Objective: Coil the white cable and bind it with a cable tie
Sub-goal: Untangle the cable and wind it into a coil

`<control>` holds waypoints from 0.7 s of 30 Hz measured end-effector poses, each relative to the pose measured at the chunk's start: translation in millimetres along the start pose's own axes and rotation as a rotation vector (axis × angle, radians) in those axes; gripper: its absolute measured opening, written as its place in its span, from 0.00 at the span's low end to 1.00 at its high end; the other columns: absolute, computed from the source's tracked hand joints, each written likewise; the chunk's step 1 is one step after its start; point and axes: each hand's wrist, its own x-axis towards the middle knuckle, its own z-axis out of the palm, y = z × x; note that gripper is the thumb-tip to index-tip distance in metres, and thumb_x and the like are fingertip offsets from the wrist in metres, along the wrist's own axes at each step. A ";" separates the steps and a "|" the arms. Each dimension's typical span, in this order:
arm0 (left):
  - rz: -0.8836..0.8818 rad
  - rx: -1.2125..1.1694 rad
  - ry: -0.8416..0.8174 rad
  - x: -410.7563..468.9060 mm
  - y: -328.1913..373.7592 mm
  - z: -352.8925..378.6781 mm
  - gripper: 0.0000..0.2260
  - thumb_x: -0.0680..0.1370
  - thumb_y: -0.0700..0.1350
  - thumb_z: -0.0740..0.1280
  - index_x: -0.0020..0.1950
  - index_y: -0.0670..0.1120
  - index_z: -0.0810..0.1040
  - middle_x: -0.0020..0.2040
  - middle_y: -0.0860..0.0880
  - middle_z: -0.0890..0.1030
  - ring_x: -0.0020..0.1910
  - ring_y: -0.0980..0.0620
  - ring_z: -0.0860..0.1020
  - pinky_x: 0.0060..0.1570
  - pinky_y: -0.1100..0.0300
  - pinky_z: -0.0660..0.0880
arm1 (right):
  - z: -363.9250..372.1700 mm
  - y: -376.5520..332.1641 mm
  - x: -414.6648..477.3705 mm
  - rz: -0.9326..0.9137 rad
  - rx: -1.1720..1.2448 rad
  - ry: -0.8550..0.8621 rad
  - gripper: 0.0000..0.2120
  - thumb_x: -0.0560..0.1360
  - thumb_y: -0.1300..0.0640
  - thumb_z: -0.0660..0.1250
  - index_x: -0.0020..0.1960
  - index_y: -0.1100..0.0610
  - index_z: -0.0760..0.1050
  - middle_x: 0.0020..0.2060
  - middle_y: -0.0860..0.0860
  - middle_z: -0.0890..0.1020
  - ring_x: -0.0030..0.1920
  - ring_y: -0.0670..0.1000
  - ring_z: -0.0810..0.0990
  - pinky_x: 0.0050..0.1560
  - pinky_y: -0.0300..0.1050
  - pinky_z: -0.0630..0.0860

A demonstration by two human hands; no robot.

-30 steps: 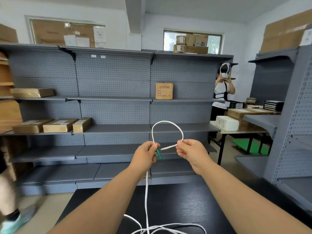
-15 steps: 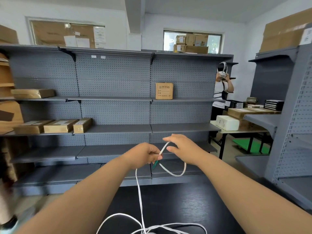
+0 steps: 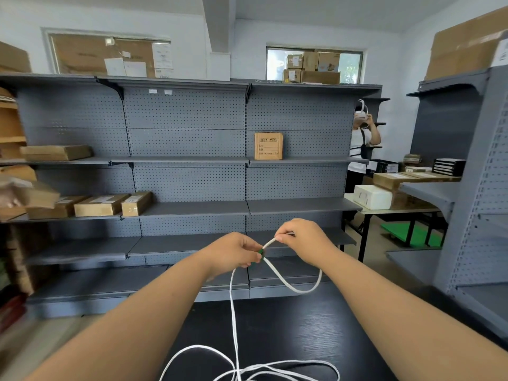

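Grey perforated metal shelving [image 3: 187,182] fills the back wall of a stockroom. On its left side lie flat brown cardboard boxes [image 3: 101,204], and further right a small upright cardboard box [image 3: 268,146] stands alone on a higher shelf. At the far right a person in the background [image 3: 362,138] stands beside a side table bearing a white rectangular box [image 3: 372,197].

Below all this, close to the camera, is a black wood-grain desk [image 3: 302,339]. Both arms reach out above it.

The left hand [image 3: 233,253] is curled closed, gripping the slim white cable [image 3: 291,285] at its green tip [image 3: 260,252]. From this fist one run of cable drops almost straight down to a loose tangle of white strands on the desk's near edge.

Just to the right, nearly touching, the right hand [image 3: 305,239] pinches the same cable between thumb and fingertips. Between the two hands a single small loop sags down and to the right, under the right wrist, clear of the desk.

Coiling looks barely begun: one loop made, most of the length uncoiled. That slack lies below the hands and nearer the body, its long axis running up to the left hand. So the left hand seems the anchor, and the right hand would have to slide down that run to gather the next loop. No cable tie is visible.
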 end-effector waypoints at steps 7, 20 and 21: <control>-0.002 0.276 0.063 3.9 -2.4 -8.4 0.15 0.76 0.41 0.67 0.63 0.45 0.76 0.45 0.49 0.82 0.40 0.58 0.77 0.47 0.68 0.73 | -0.8 -0.8 -0.6 0.017 -0.024 -0.058 0.06 0.75 0.53 0.65 0.46 0.52 0.80 0.43 0.45 0.79 0.49 0.48 0.77 0.50 0.42 0.71; 0.108 0.575 0.090 10.3 7.7 -6.7 0.26 0.72 0.44 0.71 0.69 0.47 0.67 0.46 0.53 0.81 0.44 0.56 0.74 0.44 0.63 0.67 | 4.5 -16.1 -0.8 -0.050 -0.116 -0.327 0.10 0.75 0.52 0.66 0.55 0.51 0.81 0.49 0.50 0.83 0.46 0.48 0.76 0.46 0.42 0.69; 0.112 0.586 0.092 11.1 7.8 -6.9 0.25 0.72 0.44 0.72 0.67 0.47 0.68 0.46 0.53 0.80 0.43 0.56 0.74 0.44 0.63 0.68 | 4.7 -16.7 -1.1 -0.050 -0.109 -0.335 0.11 0.75 0.52 0.66 0.55 0.51 0.81 0.49 0.51 0.83 0.45 0.48 0.76 0.46 0.42 0.69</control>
